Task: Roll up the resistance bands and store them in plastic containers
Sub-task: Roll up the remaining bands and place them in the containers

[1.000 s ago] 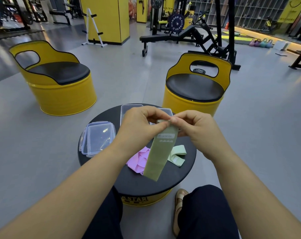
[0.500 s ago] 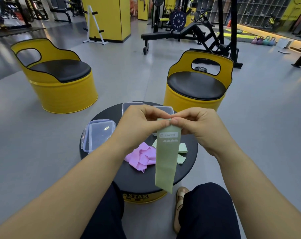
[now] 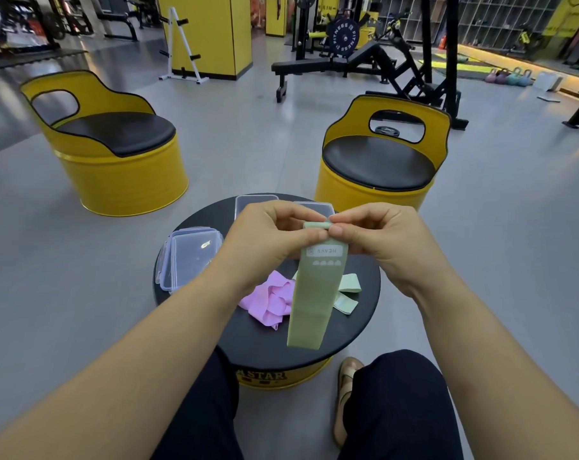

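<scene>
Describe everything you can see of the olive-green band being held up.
The olive-green band is a flat, matte, rubbery-looking strip with a white label that seems to read HEAVY, four small marks beneath. Its top end is turned into a small roll, pinched between the left hand and right hand. The rest hangs down over the black table.

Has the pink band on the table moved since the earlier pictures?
No. The pink band lies where it lay, between the clear container and the light green band on the black table.
</scene>
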The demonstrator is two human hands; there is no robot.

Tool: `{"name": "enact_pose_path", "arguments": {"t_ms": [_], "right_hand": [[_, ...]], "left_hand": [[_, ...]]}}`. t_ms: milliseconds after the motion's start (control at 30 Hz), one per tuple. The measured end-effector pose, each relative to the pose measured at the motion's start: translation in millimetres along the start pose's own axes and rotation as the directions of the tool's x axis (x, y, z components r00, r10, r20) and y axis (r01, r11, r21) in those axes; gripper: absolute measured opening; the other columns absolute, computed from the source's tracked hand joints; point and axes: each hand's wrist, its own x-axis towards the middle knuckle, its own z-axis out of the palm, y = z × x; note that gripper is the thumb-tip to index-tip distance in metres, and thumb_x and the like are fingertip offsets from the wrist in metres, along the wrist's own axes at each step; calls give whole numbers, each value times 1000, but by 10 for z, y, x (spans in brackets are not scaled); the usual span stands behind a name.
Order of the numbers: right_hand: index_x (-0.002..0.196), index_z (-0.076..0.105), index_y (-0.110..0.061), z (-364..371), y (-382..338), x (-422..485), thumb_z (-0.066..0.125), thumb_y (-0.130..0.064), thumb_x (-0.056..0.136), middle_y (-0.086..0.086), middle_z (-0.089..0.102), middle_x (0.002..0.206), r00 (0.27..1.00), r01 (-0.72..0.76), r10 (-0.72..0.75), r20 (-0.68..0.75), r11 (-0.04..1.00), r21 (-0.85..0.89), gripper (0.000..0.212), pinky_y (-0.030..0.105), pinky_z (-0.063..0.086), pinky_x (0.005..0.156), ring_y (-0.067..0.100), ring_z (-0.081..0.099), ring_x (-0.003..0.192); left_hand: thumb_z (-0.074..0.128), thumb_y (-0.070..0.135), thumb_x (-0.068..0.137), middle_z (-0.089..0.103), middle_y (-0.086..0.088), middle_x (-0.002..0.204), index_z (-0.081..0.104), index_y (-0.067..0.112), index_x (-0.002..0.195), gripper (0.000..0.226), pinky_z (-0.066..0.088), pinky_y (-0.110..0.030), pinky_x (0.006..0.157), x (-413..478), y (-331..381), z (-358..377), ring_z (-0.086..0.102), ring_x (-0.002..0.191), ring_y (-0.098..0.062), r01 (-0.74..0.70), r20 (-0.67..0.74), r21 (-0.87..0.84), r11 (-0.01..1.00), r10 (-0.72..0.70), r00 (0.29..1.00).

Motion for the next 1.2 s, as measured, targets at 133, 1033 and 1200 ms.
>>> {"name": "enact_pose_path", "arguments": {"t_ms": [133,1033,1200], "right_hand": [[80,71,-8,-6,-14,-3,73,-16,61,1,73,72,1000,4,-4,5,1000,0,21,21,55,61,14,70,71],[79,72,-25,-6,64,-80,78,-15,71,-2,71,80,962,252,-273,15,867,-430,14,33,57,74,11,66,78],[98,68,-21,24,71,-104,75,-21,68,0,71,82,997,74,-78,-24,988,-134,31,31,58,75,12,70,79]], "left_hand": [[69,6,81,73,-11,78,72,12,92,13,54,-22,58,-13,4,-32,71,71,-15,-50,24,-5,999,50,998],[72,0,77,74,-5,78,71,14,86,16,58,-27,69,32,-34,-103,69,73,-14,-35,111,98,995,24,993],[72,0,77,74,2,76,72,22,79,22,58,-27,68,22,-10,-88,69,73,-14,-103,65,108,989,97,993]]}}
